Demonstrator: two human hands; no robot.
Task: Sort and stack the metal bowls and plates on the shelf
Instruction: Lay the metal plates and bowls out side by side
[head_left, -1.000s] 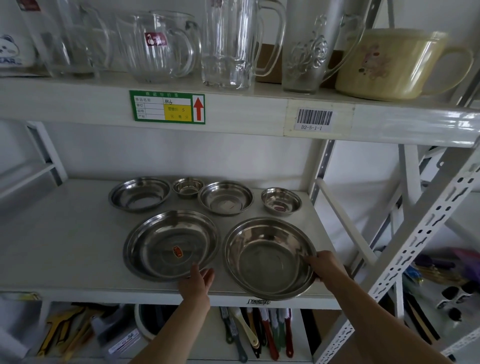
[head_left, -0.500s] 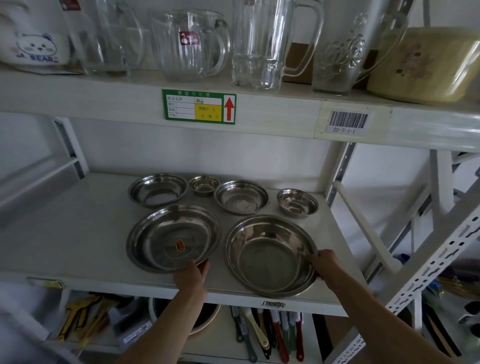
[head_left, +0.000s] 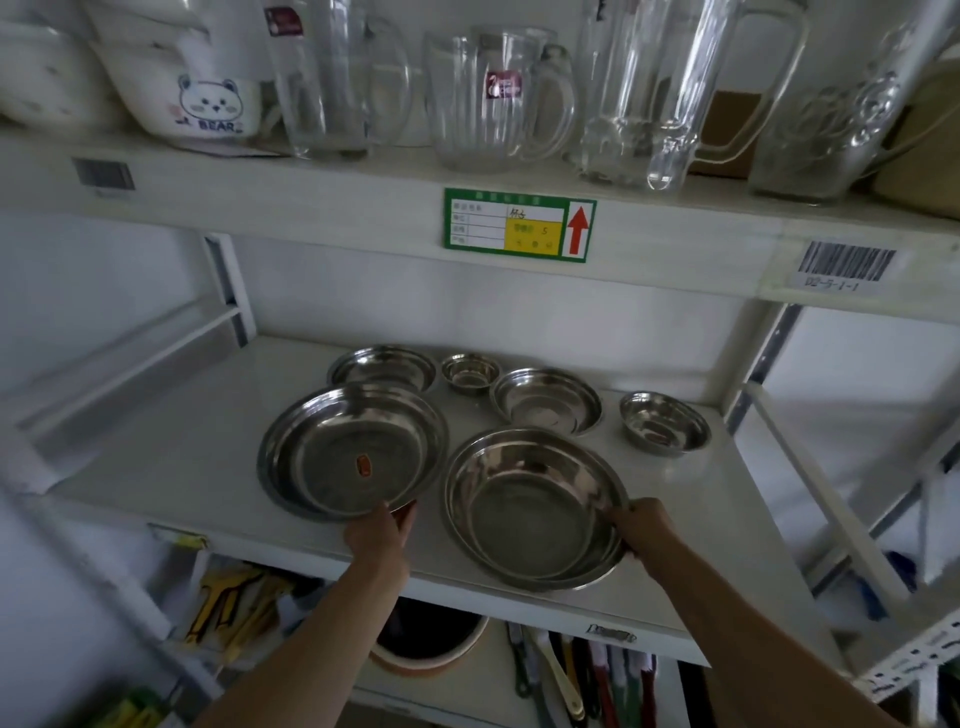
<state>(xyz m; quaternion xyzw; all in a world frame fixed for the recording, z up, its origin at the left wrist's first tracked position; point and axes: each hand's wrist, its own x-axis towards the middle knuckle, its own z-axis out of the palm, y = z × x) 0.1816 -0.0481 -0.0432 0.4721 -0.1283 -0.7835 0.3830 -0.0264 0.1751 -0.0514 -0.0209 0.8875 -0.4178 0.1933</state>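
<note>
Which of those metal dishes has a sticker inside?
The big plate at front left, gripped by the left hand: a small red sticker sits near its middle. The others show none.

White metal shelving (head_left: 769, 467) against a pale wall (head_left: 467, 312), dim even light.

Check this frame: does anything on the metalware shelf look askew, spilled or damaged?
Nothing spilled or damaged. The left plate, pinched at its near rim by the left hand, seems tilted, near edge raised. The right plate, gripped by the right hand, overhangs the shelf front.
</note>
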